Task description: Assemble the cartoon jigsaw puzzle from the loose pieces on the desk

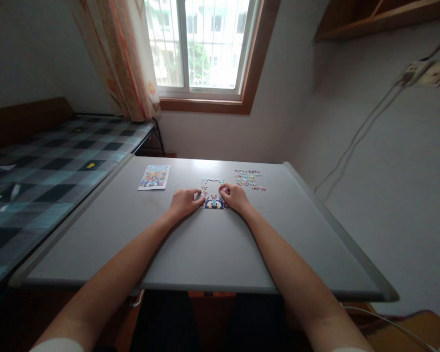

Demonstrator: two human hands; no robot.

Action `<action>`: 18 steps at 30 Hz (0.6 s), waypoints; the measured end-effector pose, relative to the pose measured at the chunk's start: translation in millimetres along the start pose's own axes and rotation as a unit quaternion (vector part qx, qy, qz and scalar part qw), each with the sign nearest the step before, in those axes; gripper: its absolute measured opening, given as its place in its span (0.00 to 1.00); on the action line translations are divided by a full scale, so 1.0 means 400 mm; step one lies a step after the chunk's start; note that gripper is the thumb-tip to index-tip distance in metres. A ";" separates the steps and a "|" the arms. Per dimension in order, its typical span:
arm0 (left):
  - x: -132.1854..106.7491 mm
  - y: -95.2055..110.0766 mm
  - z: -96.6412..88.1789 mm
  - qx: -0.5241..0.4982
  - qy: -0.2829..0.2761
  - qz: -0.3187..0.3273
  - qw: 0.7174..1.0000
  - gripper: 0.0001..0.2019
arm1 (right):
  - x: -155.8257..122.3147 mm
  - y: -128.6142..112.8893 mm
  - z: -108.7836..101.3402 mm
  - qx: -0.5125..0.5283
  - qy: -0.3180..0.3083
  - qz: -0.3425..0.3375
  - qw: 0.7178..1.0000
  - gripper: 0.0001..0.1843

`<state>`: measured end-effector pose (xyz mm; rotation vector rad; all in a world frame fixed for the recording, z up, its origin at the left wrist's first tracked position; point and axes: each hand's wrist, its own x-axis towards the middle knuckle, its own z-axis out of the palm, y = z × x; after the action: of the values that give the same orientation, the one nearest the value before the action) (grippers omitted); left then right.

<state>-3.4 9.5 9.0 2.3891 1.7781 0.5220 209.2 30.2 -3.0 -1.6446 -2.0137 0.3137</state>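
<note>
A partly joined jigsaw puzzle (214,204) lies flat on the table, with a blue-and-white figure along its near edge and a border of pieces around an open middle. At its left edge rests my left hand (185,201), thumb and fingers apart, fingertips touching the border. My right hand (236,196) is over the puzzle's right side, thumb and index finger pinched together on what looks like a small puzzle piece, mostly hidden by the fingers. To the right of that hand, several loose puzzle pieces (245,178) are spread out.
A printed picture card (154,177) lies left of the puzzle on the grey table (212,249). Beside the table's left edge stands a bed (58,166) with a checked cover. A cable (355,146) hangs down the right wall from a socket.
</note>
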 end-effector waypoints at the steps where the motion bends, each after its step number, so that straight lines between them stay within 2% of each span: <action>1: 0.000 0.000 0.000 0.000 0.000 0.001 1.000 0.20 | 0.000 0.000 0.000 0.000 0.001 -0.001 1.000 0.10; 18: 0.001 -0.006 0.001 -0.006 -0.005 0.003 1.000 0.20 | -0.001 -0.004 -0.003 -0.004 -0.005 0.001 1.000 0.11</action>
<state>-5.3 10.8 8.0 2.3862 1.7602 0.5196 208.5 29.4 -1.2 -1.6523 -2.0245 0.3160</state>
